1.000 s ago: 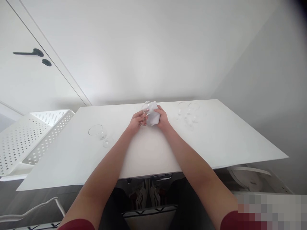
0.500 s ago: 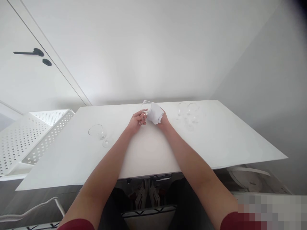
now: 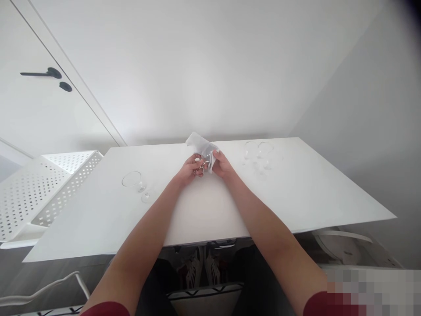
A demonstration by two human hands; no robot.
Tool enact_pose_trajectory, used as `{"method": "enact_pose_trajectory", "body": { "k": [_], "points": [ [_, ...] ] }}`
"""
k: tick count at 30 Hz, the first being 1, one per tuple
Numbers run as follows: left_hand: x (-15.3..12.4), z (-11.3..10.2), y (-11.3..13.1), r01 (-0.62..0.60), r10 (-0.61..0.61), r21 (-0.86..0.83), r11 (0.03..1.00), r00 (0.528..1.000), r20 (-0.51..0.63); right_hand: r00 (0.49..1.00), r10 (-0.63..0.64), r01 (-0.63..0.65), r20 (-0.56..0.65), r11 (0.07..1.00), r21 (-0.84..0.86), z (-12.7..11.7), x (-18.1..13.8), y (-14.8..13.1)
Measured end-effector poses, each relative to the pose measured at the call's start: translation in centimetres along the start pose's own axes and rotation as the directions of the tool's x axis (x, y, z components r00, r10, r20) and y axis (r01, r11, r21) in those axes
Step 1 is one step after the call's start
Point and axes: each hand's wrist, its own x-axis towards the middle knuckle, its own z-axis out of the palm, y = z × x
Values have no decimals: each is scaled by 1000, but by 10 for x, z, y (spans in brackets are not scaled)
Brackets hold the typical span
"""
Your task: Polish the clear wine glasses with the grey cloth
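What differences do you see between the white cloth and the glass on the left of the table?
The cloth is white and folded; the glass is clear and round-rimmed. The right hand holds the cloth, while the glass stands untouched on the table. Both lack bright colour.

The white cloth point(image 3: 198, 141) partly hides the glass point(image 3: 207, 154).

Behind the surface point(image 3: 204, 210) you face a pale wall point(image 3: 197, 66); left of the surface are a perforated white rack point(image 3: 23, 195) and a door point(image 3: 29, 109); below it, grey flooring point(image 3: 36, 272), perhaps wood.
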Motion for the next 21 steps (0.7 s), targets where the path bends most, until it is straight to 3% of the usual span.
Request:
{"method": "enact_pose_trajectory", "body": {
  "k": [4, 6, 8, 10, 12, 14, 17, 19, 21],
  "points": [
    [1, 1, -3, 7, -7, 49, 999, 1000, -7, 1000, -4, 4, 10, 1000, -20, -1, 1, 3],
    [4, 4, -8, -92, 110, 202, 975, 991, -80, 998, -25, 23, -51, 999, -42, 0, 4, 6],
    [6, 7, -13, -186, 264, 391, 902, 952, -156, 980, -87, 72, -182, 994, -84, 4, 7, 8],
    [7, 9, -17, -215, 371, 540, 813, 907, -198, 914, -219, 153, -342, 966, -209, 8, 8, 11],
    [6, 11, -18, -215, 431, 637, 740, 879, -204, 815, -393, 206, -426, 884, -420, 12, 8, 13],
    [5, 11, -17, -217, 448, 683, 698, 876, -180, 772, -515, 209, -372, 759, -616, 16, 7, 14],
    [2, 11, -16, -231, 435, 679, 697, 889, -145, 817, -536, 210, -212, 619, -757, 20, 5, 14],
    [1, 10, -16, -241, 434, 690, 682, 893, -118, 850, -500, 187, -168, 584, -790, 20, 5, 13],
    [-1, 10, -16, -243, 433, 727, 642, 897, -83, 839, -496, 137, -225, 592, -794, 18, 5, 11]
  ]
}}
